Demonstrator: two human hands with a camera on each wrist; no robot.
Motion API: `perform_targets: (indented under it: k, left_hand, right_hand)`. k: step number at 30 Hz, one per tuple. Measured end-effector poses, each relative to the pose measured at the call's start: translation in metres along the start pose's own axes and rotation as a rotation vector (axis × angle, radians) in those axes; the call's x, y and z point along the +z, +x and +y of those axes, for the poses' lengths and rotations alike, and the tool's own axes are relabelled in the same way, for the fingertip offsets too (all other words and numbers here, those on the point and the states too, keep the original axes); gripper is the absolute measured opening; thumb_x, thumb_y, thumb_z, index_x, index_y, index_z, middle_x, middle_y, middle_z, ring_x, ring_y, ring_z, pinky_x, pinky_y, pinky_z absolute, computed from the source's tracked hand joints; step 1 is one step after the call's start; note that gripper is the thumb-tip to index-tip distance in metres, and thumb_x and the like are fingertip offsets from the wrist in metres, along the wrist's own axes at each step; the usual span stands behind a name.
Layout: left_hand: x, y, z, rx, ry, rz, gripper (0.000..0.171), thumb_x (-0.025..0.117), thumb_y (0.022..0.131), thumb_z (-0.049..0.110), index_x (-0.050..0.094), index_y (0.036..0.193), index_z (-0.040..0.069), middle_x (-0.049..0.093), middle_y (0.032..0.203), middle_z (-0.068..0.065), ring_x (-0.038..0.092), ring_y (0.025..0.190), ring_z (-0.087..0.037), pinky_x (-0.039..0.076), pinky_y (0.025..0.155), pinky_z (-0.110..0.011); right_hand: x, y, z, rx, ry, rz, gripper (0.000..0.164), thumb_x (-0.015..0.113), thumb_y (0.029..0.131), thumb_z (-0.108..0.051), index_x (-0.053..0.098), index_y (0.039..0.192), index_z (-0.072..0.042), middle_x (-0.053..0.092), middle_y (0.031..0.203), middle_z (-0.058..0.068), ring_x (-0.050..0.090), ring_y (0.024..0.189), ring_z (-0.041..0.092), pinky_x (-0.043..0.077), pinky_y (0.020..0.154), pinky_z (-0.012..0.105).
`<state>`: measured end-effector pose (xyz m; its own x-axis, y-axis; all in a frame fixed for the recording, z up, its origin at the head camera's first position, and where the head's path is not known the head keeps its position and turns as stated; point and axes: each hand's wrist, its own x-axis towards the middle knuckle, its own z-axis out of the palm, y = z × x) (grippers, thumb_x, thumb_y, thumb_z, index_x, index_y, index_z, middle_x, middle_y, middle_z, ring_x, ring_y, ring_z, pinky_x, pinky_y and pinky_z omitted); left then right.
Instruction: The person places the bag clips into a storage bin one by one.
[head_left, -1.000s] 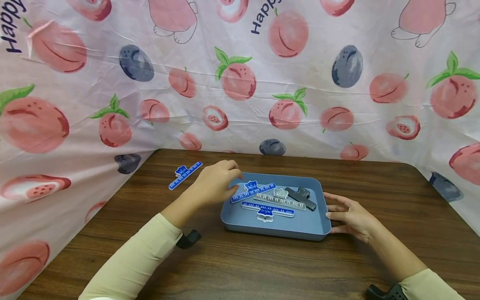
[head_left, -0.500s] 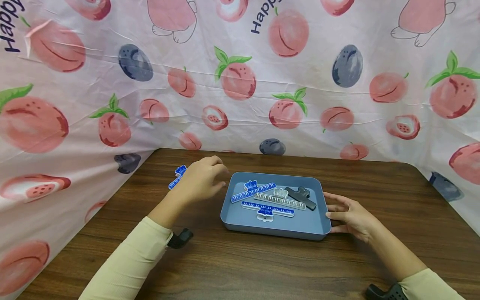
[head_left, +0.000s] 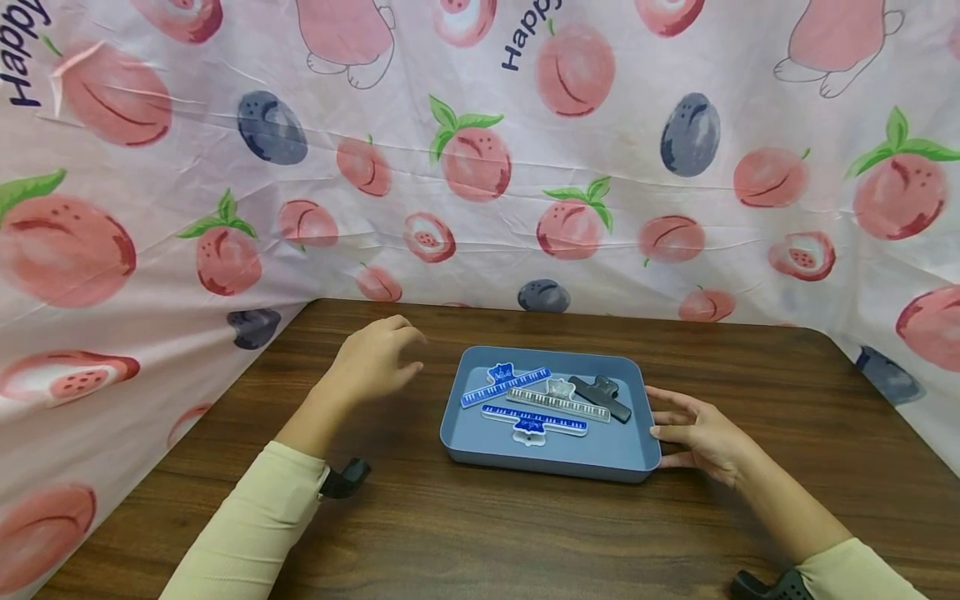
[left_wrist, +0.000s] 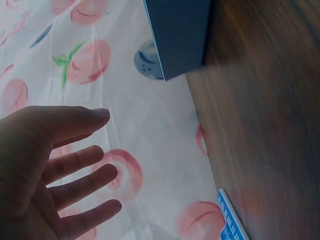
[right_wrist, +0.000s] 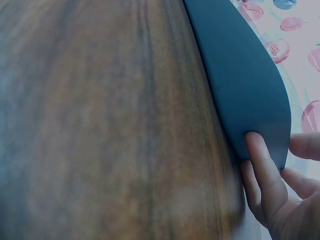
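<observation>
My left hand (head_left: 367, 360) hovers over the left part of the table, fingers spread loosely and nothing between them. It covers a blue piano-key clip in the head view; that clip (left_wrist: 231, 220) shows its edge at the bottom of the left wrist view. The blue-grey tray (head_left: 525, 462) holds two blue piano-key clips, one upper left (head_left: 504, 387) and one lower (head_left: 534, 422). Among them lie a clear piano-key clip (head_left: 558, 402) and a black clip (head_left: 602, 395). My right hand (head_left: 697, 437) rests its extended fingers against the tray's right wall.
The dark wood table (head_left: 480, 542) runs back to a fruit-printed cloth (head_left: 480, 250), which also hangs along both sides. Black straps with camera mounts (head_left: 345, 479) sit at the wrists.
My left hand has moved left from above the tray's left edge until it hides the blue clip on the table. The right hand and the tray stay in place.
</observation>
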<state>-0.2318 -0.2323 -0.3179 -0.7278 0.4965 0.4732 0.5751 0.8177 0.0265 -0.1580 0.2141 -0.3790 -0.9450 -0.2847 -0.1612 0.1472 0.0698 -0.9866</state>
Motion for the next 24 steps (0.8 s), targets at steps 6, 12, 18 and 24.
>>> perform_targets:
  k: [6,12,18,24]
  left_hand:
    - [0.001,0.000,-0.011,-0.037,-0.005,0.031,0.026,0.081,0.075,0.015,0.073,0.100,0.011,0.065,0.102,-0.005,0.063,0.092,-0.027,0.052,0.074,-0.046]
    - [0.005,-0.002,-0.024,-0.099,-0.005,0.037,0.026,0.080,0.077,0.016,0.072,0.100,0.011,0.064,0.105,-0.007,0.061,0.094,-0.028,0.052,0.073,-0.048]
    - [0.008,-0.002,-0.036,-0.169,-0.019,0.023,0.028,0.079,0.077,0.016,0.072,0.104,0.010,0.063,0.107,-0.008,0.060,0.102,-0.031,0.052,0.075,-0.053]
    - [0.009,-0.001,-0.047,-0.236,-0.014,0.009,0.030,0.079,0.076,0.016,0.071,0.104,0.008,0.061,0.109,-0.011,0.060,0.099,-0.034,0.052,0.071,-0.054]
  right_hand:
    - [0.000,0.000,0.001,-0.002,-0.002,0.003,0.076,0.061,0.093,0.000,0.016,0.155,-0.002,0.044,0.139,0.032,0.066,0.096,0.026,0.056,0.077,0.048]
    - [0.000,0.000,0.000,-0.003,0.004,-0.005,0.077,0.061,0.092,0.000,0.016,0.155,-0.001,0.044,0.139,0.032,0.065,0.097,0.026,0.056,0.077,0.048]
    - [0.000,0.001,0.000,0.000,0.006,-0.004,0.077,0.061,0.092,0.001,0.017,0.155,-0.002,0.044,0.139,0.032,0.065,0.097,0.026,0.056,0.077,0.048]
    - [0.000,0.000,0.000,0.006,0.004,0.005,0.077,0.061,0.092,0.001,0.016,0.155,-0.001,0.045,0.138,0.032,0.065,0.097,0.026,0.056,0.077,0.049]
